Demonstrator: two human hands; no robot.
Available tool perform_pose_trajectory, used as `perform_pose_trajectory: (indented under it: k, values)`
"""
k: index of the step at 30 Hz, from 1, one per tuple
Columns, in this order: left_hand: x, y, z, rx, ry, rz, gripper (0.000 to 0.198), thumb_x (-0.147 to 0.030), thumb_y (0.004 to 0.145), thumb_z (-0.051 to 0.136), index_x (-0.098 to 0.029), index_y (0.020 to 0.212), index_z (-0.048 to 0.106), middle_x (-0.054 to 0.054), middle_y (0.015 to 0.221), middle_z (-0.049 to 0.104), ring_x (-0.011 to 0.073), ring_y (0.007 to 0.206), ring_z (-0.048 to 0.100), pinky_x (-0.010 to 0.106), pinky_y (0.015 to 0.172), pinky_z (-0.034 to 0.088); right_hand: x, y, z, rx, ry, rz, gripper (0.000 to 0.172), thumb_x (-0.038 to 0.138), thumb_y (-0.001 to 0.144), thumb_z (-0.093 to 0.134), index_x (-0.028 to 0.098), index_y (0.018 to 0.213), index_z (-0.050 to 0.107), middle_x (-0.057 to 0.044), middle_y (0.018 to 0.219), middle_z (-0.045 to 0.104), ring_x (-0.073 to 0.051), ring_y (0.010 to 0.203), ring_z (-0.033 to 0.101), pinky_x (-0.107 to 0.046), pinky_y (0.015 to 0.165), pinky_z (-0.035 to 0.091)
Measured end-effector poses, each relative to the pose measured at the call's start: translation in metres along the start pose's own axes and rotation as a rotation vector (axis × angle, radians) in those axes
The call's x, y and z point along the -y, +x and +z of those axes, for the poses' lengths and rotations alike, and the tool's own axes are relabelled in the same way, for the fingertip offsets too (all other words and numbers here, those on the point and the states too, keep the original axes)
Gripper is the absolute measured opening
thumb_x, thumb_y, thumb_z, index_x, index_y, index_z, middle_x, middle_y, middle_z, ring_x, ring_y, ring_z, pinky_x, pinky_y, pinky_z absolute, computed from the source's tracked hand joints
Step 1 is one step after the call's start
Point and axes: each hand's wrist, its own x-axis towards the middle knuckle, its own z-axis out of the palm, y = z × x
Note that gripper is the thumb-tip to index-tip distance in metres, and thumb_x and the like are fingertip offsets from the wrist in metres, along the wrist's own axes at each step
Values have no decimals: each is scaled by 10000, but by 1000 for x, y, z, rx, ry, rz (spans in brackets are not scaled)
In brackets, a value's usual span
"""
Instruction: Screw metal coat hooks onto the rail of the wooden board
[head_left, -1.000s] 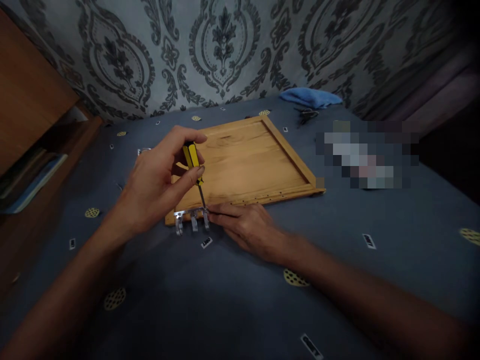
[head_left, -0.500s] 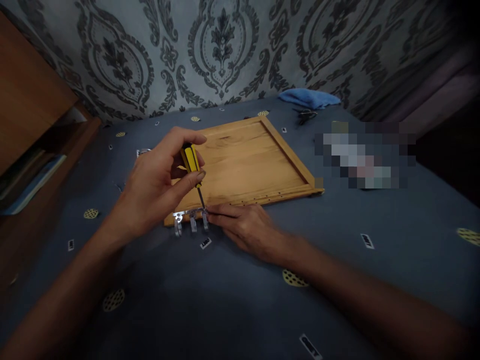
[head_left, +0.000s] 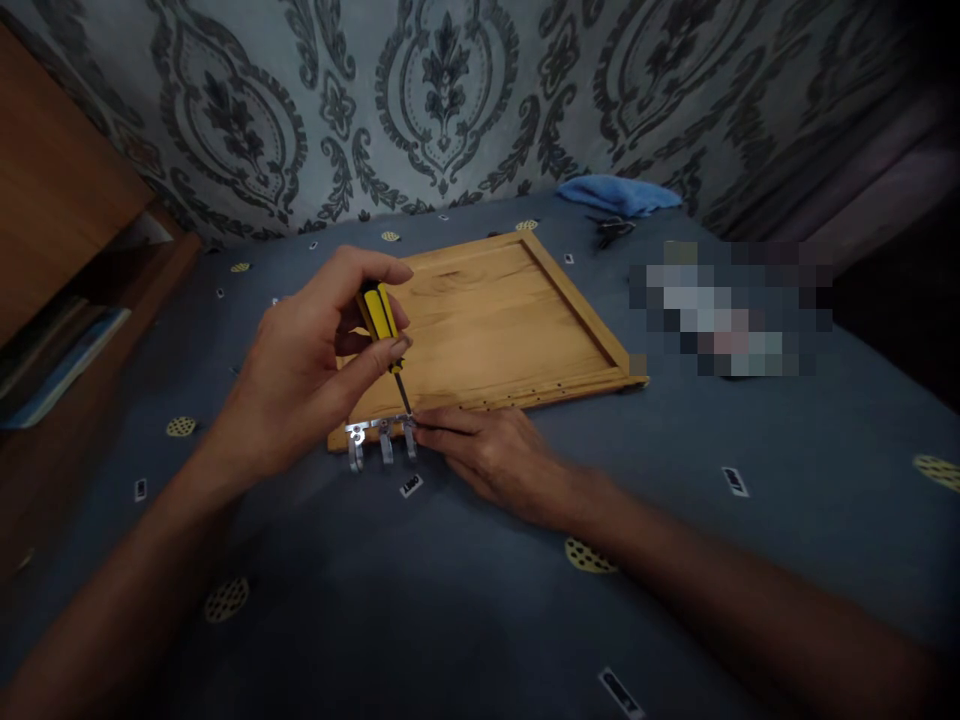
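My left hand (head_left: 300, 370) is closed around a yellow-and-black screwdriver (head_left: 381, 315), its shaft slanting down. The screwdriver's tip meets the right end of a shiny metal hook rack (head_left: 371, 428), which has several hooks hanging over the board's near edge. A framed wooden board (head_left: 487, 310) lies flat underneath, with a row of small dark holes along its near edge. My right hand (head_left: 502, 455) rests at that edge, fingers together and fingertips pressed at the rack's right end beside the tip. Any screw there is hidden.
The board lies on a dark blue patterned cloth (head_left: 450, 600). A blue cloth (head_left: 622, 195) and a dark tool (head_left: 611, 230) are at the back right. A blurred-out item (head_left: 720, 310) lies right of the board. Wooden furniture (head_left: 67, 200) stands at left, a patterned wall behind.
My left hand has turned slightly to the left around the screwdriver and now covers a shiny piece behind it. My right hand, the rack and the board stay put.
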Motion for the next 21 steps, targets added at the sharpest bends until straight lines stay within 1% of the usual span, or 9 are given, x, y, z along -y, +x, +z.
perform_pose_trajectory:
  k: [5,8,13,17,19,21]
  values:
    - [4,2,3,-9,4,39,389,-157,840,688,-225,1206,575,15,981,653,143,847,652,292,758,603,0,-1,0,0,21,-1,301,98,957,532,177,1182,716,-65,1216,732,-202,969,741,-316,774,618]
    - [4,2,4,-2,6,26,389,-151,836,690,-225,1201,578,19,972,662,145,850,652,294,773,602,-1,0,0,16,33,0,307,98,955,540,177,1196,714,-78,1223,727,-209,980,739,-328,795,621]
    - [3,1,3,22,28,27,384,-187,860,668,-222,1228,563,28,991,672,161,883,658,302,798,593,0,0,1,15,48,3,328,75,941,546,165,1211,709,-88,1214,728,-221,972,741,-351,788,629]
    - [2,2,3,28,164,24,406,-251,861,672,-220,1250,562,37,1077,663,178,907,656,292,743,595,0,-1,0,27,45,17,341,81,947,546,183,1232,703,-87,1232,721,-217,994,735,-338,803,620]
    - [2,3,3,4,235,53,402,-274,844,692,-229,1228,578,41,1149,657,183,893,652,298,711,597,0,-1,0,33,40,32,343,95,957,538,197,1242,699,-81,1235,721,-216,992,735,-335,792,617]
    - [2,3,3,-15,264,89,384,-260,833,701,-232,1200,591,38,1185,654,176,875,647,295,697,598,0,-1,0,35,39,34,341,107,965,531,207,1246,697,-73,1227,725,-209,984,735,-328,789,612]
